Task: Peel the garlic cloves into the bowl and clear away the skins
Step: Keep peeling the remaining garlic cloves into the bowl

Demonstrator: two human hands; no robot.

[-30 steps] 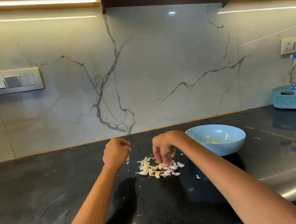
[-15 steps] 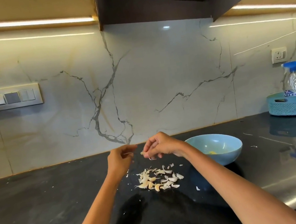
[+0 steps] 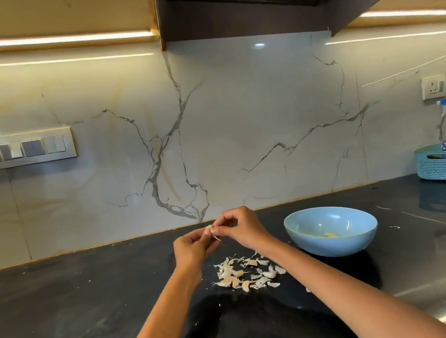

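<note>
The fingers of the left hand and those of the right hand are pinched together on one garlic clove, held in the air above the dark surface, with the pile of cloves and skins below and the blue bowl to the right. To peel well, the person would likely do best holding the clove steady with the left hand while the right pulls the loose skin away, letting it fall onto the pile. The bare clove then belongs in the bowl, where something yellowish already lies.
</note>
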